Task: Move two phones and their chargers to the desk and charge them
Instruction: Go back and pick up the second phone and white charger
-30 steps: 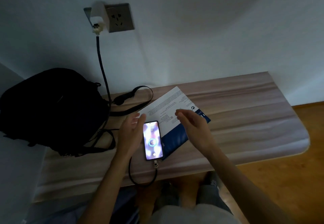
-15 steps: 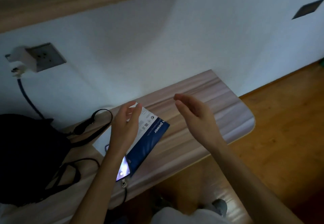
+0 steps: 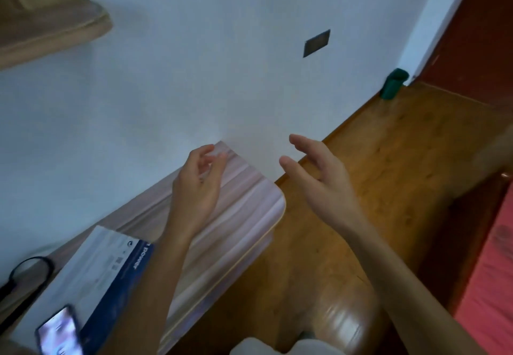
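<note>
wood-grain desk [image 3: 244,202] with rounded corner bears a glowing flat phone [image 3: 59,332].

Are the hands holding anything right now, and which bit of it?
Nothing is held. The left hand and the right hand are both empty, fingers loose. The lit phone lies on the desk, touched by neither.

Both hands hang empty in the air, the left hand [image 3: 197,185] loosely curled above the wooden desk [image 3: 244,216], the right hand [image 3: 319,177] spread over the floor [image 3: 388,160]; a lit phone [image 3: 59,332] lies at the desk's near-left corner, beside a blue-and-white box [image 3: 111,277].
</note>
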`<state>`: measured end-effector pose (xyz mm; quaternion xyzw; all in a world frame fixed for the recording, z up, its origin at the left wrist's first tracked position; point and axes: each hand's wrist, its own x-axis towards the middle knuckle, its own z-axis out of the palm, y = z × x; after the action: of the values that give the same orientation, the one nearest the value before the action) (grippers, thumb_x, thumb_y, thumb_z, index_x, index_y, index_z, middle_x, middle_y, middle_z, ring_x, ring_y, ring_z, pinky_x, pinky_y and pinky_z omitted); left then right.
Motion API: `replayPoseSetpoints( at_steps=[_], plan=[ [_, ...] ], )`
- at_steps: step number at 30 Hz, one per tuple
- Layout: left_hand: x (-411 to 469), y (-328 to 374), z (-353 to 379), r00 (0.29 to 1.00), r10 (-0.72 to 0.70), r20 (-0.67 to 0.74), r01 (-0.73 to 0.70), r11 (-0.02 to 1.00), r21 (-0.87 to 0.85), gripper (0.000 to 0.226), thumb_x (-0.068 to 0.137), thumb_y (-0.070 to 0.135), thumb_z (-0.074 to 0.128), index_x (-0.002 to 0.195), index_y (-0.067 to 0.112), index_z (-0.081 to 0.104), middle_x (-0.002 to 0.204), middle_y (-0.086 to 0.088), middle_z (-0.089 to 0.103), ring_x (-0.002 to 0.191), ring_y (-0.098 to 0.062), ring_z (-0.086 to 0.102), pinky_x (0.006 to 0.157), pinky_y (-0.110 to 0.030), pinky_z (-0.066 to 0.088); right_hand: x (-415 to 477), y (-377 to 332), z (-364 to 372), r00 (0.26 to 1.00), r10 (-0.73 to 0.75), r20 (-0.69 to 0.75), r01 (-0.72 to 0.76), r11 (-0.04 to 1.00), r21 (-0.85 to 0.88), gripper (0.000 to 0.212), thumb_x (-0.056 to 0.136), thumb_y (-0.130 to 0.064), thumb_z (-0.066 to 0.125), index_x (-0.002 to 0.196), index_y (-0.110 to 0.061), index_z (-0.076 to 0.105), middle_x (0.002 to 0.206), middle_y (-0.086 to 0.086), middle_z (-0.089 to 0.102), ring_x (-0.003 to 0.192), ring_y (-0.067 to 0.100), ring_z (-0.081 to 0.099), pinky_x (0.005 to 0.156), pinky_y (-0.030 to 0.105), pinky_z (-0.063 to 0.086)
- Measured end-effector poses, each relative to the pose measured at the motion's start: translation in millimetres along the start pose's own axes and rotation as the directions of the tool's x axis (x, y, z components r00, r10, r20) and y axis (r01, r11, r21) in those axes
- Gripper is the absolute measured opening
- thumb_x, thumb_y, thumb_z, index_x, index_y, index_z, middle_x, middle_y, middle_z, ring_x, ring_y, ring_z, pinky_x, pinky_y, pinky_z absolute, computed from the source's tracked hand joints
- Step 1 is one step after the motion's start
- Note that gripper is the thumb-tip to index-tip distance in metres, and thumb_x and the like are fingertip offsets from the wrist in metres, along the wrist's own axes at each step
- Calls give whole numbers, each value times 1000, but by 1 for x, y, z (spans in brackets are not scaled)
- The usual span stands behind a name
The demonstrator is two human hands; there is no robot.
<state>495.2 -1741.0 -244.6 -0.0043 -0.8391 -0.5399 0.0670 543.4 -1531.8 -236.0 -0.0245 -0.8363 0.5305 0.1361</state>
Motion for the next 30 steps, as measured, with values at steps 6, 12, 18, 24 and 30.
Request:
replayPoseSetpoints(
  at_steps=[6, 12, 18, 24, 30],
  plan=[
    [7, 60, 87, 995, 37, 89, -32, 998, -56, 41, 96, 52, 54, 133, 34, 56, 117, 16, 61, 108, 0, 58, 72, -8, 36, 4, 30, -90, 994, 2, -110, -14, 994, -111, 58, 88, -65, 53, 140, -42, 44, 142, -27, 46, 129, -8, 42, 105, 26, 43],
    [11, 102, 159, 970, 114, 214, -105, 993, -54, 43, 98, 49, 53, 136, 29, 55, 125, 9, 60, 113, -7, 55, 75, -9, 37, 6, 55, -153, 973, 28, -228, -70, 982, -177, 59, 88, -62, 53, 141, -37, 44, 143, -23, 46, 129, -7, 42, 107, 28, 44],
    [29, 129, 225, 926, 171, 337, -164, 985, -49, 44, 98, 48, 52, 136, 27, 56, 132, 6, 62, 121, -11, 56, 87, -16, 39, 19, 70, -200, 943, 41, -329, -119, 968, -220, 57, 90, -53, 57, 142, -32, 46, 142, -18, 48, 128, -6, 42, 105, 24, 42],
    [65, 148, 290, 862, 204, 463, -194, 979, -71, 44, 97, 55, 49, 135, 33, 54, 131, 15, 57, 116, -4, 52, 77, -9, 35, 51, 86, -245, 924, 111, -366, -199, 956, -215, 55, 93, -45, 60, 144, -32, 43, 147, -15, 44, 132, -1, 40, 105, 24, 37],
    [127, 181, 366, 804, 255, 537, -222, 967, -126, 43, 95, 59, 49, 133, 40, 52, 134, 16, 56, 122, -7, 53, 89, -21, 42, 115, 111, -296, 886, 113, -450, -230, 950, -213, 55, 92, -46, 60, 143, -34, 43, 147, -16, 43, 131, -2, 40, 104, 24, 36]
  ],
)
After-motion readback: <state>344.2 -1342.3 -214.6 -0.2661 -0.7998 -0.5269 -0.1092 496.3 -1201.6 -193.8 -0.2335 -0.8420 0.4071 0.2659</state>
